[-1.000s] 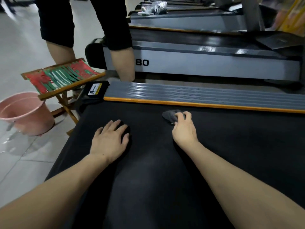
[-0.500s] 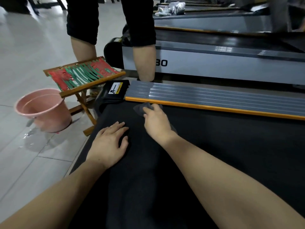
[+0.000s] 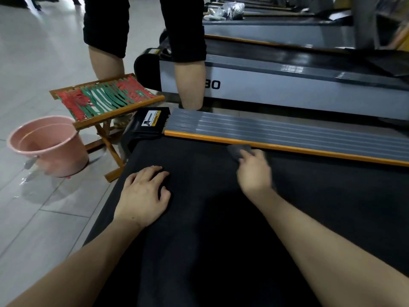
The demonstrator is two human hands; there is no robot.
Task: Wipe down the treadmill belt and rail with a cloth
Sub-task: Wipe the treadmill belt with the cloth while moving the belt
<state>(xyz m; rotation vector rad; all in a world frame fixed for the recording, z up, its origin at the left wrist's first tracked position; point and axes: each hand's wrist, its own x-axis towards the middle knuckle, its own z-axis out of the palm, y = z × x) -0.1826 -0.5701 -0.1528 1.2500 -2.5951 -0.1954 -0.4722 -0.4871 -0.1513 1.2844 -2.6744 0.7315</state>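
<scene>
The black treadmill belt [image 3: 221, 218] fills the lower part of the head view. Along its far side runs the ribbed grey rail [image 3: 287, 131] with an orange edge. A small dark grey cloth [image 3: 235, 151] lies on the belt right against that orange edge. My right hand [image 3: 254, 173] presses on the cloth with its fingers laid over it, and it is blurred by motion. My left hand [image 3: 143, 193] rests flat on the belt near its left end, fingers spread.
A person's legs [image 3: 190, 85] stand just beyond the rail's left end. A folding stool [image 3: 104, 98] with a red and green seat and a pink bucket [image 3: 48, 147] stand on the wet tiled floor at left. More treadmills [image 3: 298, 85] lie beyond.
My right hand slid the cloth left to the rail's end, then back to the right along the orange edge. My left hand has stayed on the belt.
</scene>
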